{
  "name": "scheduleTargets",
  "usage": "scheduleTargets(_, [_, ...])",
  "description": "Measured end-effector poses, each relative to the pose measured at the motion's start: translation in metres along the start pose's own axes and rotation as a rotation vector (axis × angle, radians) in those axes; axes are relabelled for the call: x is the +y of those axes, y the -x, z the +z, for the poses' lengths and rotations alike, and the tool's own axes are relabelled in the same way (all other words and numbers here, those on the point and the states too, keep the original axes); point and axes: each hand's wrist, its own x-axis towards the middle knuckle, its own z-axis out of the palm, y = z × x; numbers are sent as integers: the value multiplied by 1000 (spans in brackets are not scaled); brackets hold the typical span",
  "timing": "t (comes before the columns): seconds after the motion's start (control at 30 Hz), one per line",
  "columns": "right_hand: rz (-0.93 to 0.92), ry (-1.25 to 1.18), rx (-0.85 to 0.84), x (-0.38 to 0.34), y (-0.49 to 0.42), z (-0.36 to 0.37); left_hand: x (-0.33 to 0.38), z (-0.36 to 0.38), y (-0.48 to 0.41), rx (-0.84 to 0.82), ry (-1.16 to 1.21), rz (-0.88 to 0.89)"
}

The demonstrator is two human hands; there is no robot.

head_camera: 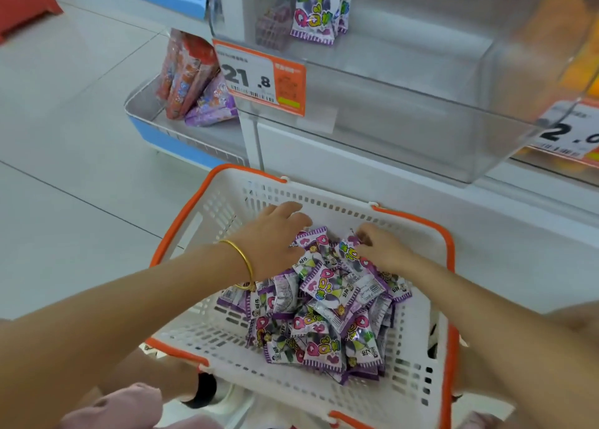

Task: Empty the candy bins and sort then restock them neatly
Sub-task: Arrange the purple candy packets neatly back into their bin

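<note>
Shop floor (81, 156); white basket (227, 198), purple candies (327, 315)

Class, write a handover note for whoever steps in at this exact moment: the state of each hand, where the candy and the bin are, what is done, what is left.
Left hand: rests on the purple candy packets in the white basket; whether it grips any is unclear.
Right hand: pinches packets at the pile's far edge.
Clear bin: nearly bare, with a few upright packets at its back.
Done: most of the candy is in the basket.
Left: probably sort the pile and restock the bin in neat rows.
</note>
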Motion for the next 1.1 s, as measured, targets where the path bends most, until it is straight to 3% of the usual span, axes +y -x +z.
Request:
scheduleTargets(0.13, [-49,-426,-103,-41,30,-29,10,-1,0,-49,275,-81])
scheduleTargets(0.27, [-171,-528,-108,-66,52,-33,14,-2,0,-87,526,-141])
scheduleTargets(0.4, [-195,-609,12,-74,61,-30,19,-2,3,-45,565,-126])
scheduleTargets(0.53, [-167,-627,187,-72,61,-29,18,0,2,-29,875,-218])
scheduleTargets(0.63, [-68,-730,233,-67,53,-27,13,4,-2,131,1135,-368])
scheduleTargets(0.73, [134,-1093,159,-70,49,-21,8,10,-5,307,1502,-544])
scheduleTargets(0.87, [291,-1370,33,-74,45,-1,14,25,-6,237,1744,-538])
scheduleTargets(1.03, [329,-1338,-197,-69,33,23,3,39,-19,385,1839,-679])
scheduleTargets(1.1, [346,-1214,-165,-56,24,27,-10,44,-24,399,1826,-756])
